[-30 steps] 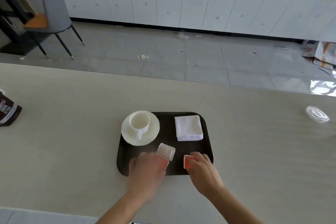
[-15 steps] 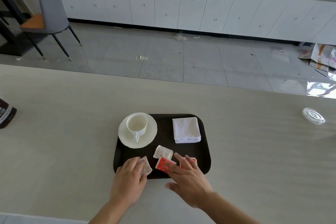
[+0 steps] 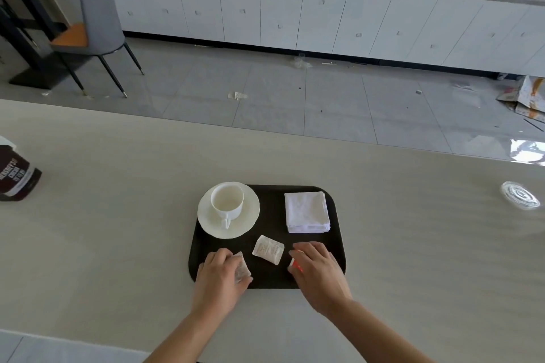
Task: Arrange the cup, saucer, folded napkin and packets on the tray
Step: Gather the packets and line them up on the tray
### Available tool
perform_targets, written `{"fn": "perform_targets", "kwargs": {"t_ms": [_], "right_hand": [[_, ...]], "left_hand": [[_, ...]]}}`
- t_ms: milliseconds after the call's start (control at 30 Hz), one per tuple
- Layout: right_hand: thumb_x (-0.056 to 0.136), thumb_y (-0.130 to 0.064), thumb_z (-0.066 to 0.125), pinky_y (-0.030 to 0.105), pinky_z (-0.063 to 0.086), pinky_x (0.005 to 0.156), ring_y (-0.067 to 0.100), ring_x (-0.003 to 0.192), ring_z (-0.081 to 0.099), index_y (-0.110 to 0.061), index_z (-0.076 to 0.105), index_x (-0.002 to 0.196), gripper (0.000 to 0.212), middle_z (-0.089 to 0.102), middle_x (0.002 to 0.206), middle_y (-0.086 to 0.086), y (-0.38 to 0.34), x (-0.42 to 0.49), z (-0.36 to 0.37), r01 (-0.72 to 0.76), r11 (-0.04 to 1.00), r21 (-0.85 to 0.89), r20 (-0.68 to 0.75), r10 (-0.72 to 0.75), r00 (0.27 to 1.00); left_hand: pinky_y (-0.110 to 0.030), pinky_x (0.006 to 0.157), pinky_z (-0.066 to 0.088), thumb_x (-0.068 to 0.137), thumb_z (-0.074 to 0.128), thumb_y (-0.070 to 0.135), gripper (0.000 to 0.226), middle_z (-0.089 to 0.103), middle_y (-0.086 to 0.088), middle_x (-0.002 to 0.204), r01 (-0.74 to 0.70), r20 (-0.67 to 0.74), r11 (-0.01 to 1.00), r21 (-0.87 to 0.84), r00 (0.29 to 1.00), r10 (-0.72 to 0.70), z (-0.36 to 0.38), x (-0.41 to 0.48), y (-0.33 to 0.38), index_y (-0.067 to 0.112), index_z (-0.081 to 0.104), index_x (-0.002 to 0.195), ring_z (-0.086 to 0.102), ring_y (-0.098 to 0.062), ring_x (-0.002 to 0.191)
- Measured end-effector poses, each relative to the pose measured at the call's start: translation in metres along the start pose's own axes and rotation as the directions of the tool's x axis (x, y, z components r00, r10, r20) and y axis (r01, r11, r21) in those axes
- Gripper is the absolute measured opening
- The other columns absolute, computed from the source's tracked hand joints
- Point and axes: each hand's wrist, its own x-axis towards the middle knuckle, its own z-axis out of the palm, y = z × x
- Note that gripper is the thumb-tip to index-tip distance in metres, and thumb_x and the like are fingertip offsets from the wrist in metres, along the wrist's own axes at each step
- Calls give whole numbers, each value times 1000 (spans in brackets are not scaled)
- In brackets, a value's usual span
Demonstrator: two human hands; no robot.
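Beige counter [image 3: 118,244], rounded black tray [image 3: 271,215], folded napkin [image 3: 306,211]

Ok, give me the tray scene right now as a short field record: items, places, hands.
tray: dark rounded plastic tray on pale counter
cup: white ceramic cup upright on round white saucer, far left
napkin: folded white napkin, far right
loose packet: white paper packet, near centre, untouched
left hand: on a pale packet
right hand: over a red packet, mostly hidden

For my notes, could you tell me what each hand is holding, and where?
Left hand: white packet, fingers on its left edge. Right hand: covers a red packet; grip unclear.
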Motion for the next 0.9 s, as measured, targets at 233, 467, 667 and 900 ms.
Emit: {"fn": "perform_targets", "kwargs": {"t_ms": [233,467,667,900], "right_hand": [[91,-42,62,38,42,100,25,121,49,-21,48,135,50,52,132,3,-34,54,17,-76,991,-112,177,95,980],[85,-32,73,31,49,90,20,108,55,-24,61,116,34,56,114,-1,-35,62,17,-203,977,70,183,188,965],[85,-11,71,10,37,62,7,75,54,-27,61,83,19,59,85,-13,-40,57,6,-37,969,244,2,38,999],[78,10,61,22,46,80,15,104,57,-19,69,81,30,69,100,-3,-17,37,8,50,975,215,4,-52,999]], "left_hand": [[-31,62,51,75,77,41,26,64,6,90,-68,18,997,27,998,67,-8,0,-4,20,74,91,56,-16,79],[-22,59,49,78,75,35,22,62,5,93,-111,73,989,97,992,105,-15,2,6,18,73,92,57,-11,79],[-16,40,41,57,90,28,26,62,7,73,-165,72,975,147,985,156,-19,-4,2,19,73,74,62,-7,64],[-22,44,48,66,86,23,17,61,5,76,-164,74,980,113,985,156,-20,0,2,16,70,68,60,-12,71]]}}
